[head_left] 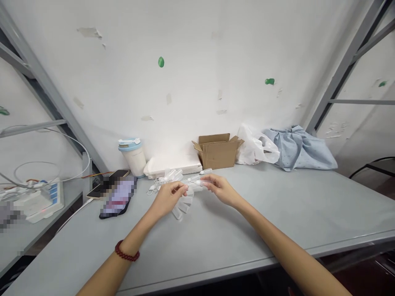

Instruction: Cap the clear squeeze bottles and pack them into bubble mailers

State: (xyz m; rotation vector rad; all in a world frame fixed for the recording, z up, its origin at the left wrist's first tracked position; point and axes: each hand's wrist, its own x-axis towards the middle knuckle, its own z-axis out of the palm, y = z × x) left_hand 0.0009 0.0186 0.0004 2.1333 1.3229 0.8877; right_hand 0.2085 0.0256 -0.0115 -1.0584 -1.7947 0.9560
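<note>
My left hand [170,196] is closed in a pinch at the middle of the grey table [247,230], with a red bead bracelet on the wrist. Its fingertips meet at a fine white loop or string. To the right, my right hand [218,188] pinches the white-capped end of a small clear tube. Several clear tubes [185,201] lie fanned out under and between the hands. More clear tubes with white loops [171,176] are heaped just behind my left hand. What exactly my left fingertips hold is too small to make out.
Behind the hands stand a blue-lidded cup [135,160], a white stack [173,165], an open cardboard box [218,154], a white plastic bag [256,148] and a blue cloth bundle [300,150]. Two phones [119,199] lie at the left; a power strip [46,201] is farther left.
</note>
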